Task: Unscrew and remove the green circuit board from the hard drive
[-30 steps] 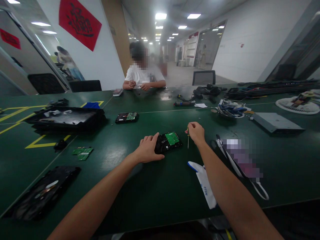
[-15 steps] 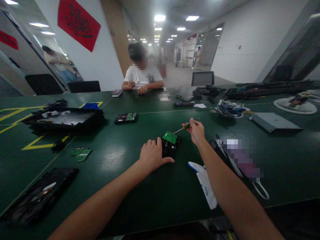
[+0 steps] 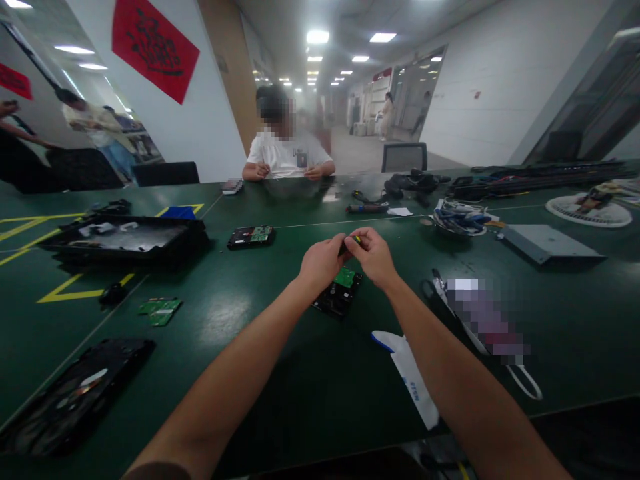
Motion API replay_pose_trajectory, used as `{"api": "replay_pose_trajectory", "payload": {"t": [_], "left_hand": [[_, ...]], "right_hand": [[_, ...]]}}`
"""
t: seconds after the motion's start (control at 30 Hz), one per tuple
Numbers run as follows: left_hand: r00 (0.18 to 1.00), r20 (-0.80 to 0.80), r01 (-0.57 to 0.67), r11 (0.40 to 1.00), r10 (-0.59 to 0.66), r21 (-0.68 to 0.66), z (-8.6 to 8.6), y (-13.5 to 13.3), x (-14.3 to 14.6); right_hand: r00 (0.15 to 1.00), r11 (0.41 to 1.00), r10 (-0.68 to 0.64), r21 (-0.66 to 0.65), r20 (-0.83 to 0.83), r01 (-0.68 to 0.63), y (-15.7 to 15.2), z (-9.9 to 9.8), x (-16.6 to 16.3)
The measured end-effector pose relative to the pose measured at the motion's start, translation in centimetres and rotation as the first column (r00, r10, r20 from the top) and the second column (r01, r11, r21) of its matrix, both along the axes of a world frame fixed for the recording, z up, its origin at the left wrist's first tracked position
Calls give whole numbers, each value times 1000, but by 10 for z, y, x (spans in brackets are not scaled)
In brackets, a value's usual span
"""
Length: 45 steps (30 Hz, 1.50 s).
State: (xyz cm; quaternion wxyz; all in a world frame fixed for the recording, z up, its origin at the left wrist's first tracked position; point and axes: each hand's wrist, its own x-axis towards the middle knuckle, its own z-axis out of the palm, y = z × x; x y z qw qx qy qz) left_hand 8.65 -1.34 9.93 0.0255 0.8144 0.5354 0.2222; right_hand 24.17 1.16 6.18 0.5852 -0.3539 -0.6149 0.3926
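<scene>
My two hands meet over the middle of the table, just above a hard drive. The screwdriver (image 3: 357, 239) shows only as a bit of yellow-and-black handle between the fingers; its shaft is hidden. My right hand (image 3: 375, 259) is closed round that handle. Thumb and fingers of my left hand (image 3: 323, 261) are pinched on a dark part, seemingly the same tool, though the exact grip is covered. Below them the black hard drive (image 3: 336, 299) lies flat with its green circuit board (image 3: 345, 277) upward, partly behind my left hand and wrist.
Another hard drive (image 3: 251, 237) lies farther off. To the left are a black tray (image 3: 125, 243), a loose green board (image 3: 161, 311) and a black casing (image 3: 80, 390). A white-and-blue strip (image 3: 413, 380), cable bundle (image 3: 460, 219) and grey metal box (image 3: 553, 243) are right. A person (image 3: 287, 153) sits opposite.
My left hand has left the hard drive and come up to the screwdriver. The right hand has moved left, taking the screwdriver off the board. The person opposite has moved a hand.
</scene>
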Motion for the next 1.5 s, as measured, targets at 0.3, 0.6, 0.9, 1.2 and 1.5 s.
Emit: {"api": "replay_pose_trajectory", "payload": {"t": [0.3, 0.6, 0.9, 1.2, 1.5], "left_hand": [[961, -125, -268, 939, 246, -216, -27, 12, -53], [998, 51, 2, 807, 35, -591, -42, 15, -81], [979, 190, 176, 754, -69, -633, -43, 15, -86], [988, 95, 153, 800, -120, -579, -47, 20, -84], [970, 119, 242, 774, -213, -585, -40, 11, -69]], "right_hand": [[489, 895, -253, 10, 835, 446, 28, -49, 59], [353, 925, -195, 53, 915, 375, 25, -58, 52], [448, 936, -233, 74, 863, 343, 21, -60, 50], [652, 961, -223, 52, 725, 270, 14, -55, 35], [608, 985, -173, 151, 775, 88, 6, -45, 26]]}}
